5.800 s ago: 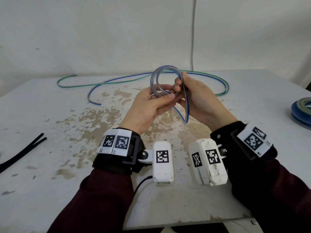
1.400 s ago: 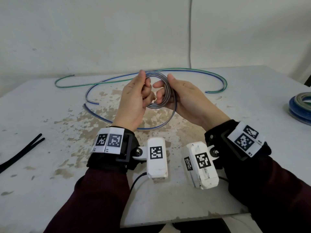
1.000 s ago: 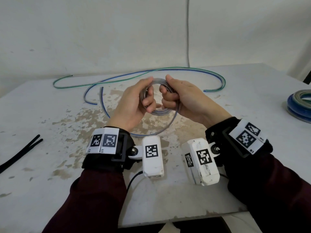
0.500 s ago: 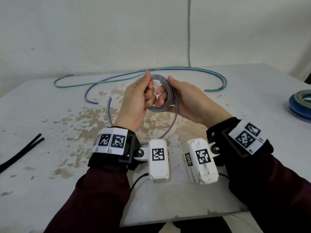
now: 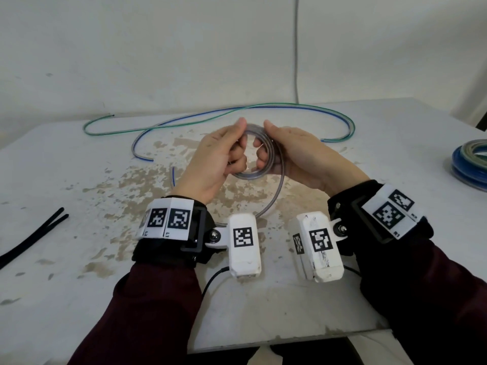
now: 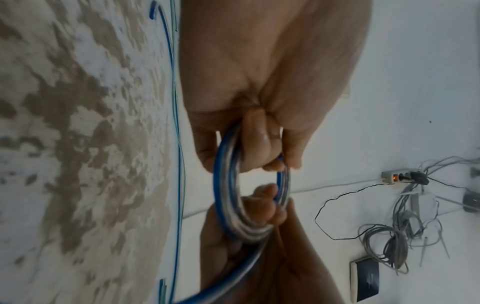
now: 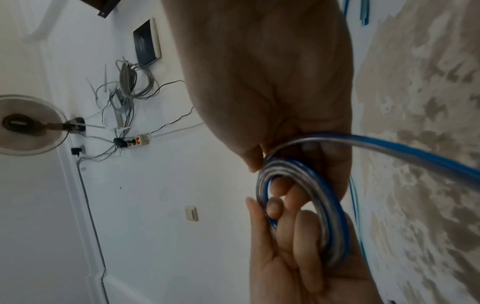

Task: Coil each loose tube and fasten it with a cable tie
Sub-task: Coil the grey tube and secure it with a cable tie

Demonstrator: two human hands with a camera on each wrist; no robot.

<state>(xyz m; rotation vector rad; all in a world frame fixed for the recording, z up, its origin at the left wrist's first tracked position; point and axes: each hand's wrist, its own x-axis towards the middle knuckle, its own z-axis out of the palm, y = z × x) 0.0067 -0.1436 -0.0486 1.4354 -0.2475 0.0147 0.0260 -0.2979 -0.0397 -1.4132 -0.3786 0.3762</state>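
Observation:
A small coil of clear, blue-striped tube point(image 5: 254, 177) is held upright above the table between both hands. My left hand point(image 5: 237, 154) grips its left side with curled fingers through the ring. My right hand point(image 5: 266, 154) grips the right side, thumb on top. The coil's free tail point(image 5: 276, 196) loops down beneath my left wrist, and its end point(image 5: 173, 177) lies on the table. The wrist views show the coil point(image 6: 228, 205) point(image 7: 311, 205) with fingers of both hands hooked through it. Black cable ties point(image 5: 34, 233) lie at the far left.
Another long loose tube, green and blue point(image 5: 290, 106), snakes across the back of the stained white table point(image 5: 79, 299). Finished blue and green coils point(image 5: 471, 162) sit at the right edge. A wall stands close behind the table.
Both hands have kept turning the coil, adding turns. The free tail has grown shorter, and its end has slid across the table toward the hands.

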